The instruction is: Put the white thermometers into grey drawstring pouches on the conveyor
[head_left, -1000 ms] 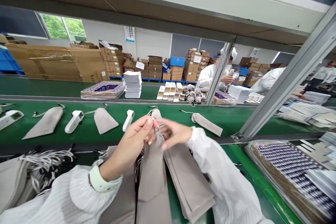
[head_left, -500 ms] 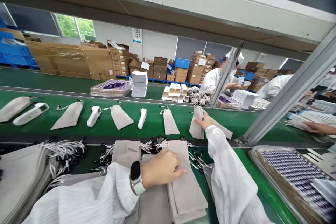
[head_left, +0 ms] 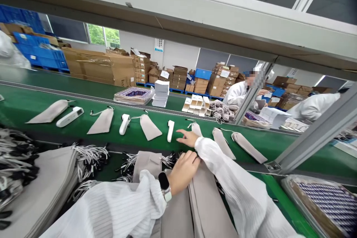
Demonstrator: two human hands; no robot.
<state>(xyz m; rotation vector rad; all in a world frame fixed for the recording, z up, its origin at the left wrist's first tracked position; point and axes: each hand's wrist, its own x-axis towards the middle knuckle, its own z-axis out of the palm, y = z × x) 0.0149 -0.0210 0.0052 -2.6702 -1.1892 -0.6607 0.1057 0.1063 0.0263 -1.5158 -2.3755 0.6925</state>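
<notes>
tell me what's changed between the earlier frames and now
The right hand has let go of a grey pouch, which now lies on the green belt between two others. That hand has moved left, open, close to a white handheld device but apart from it. The left hand stays at the stacked pouches, as half a second ago; the white device still lies on the belt.

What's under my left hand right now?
Gray fabric drawstring pouches lie under your left hand, their lower parts visible. What your hand covers, including part of their upper ends, can't be seen.
</notes>
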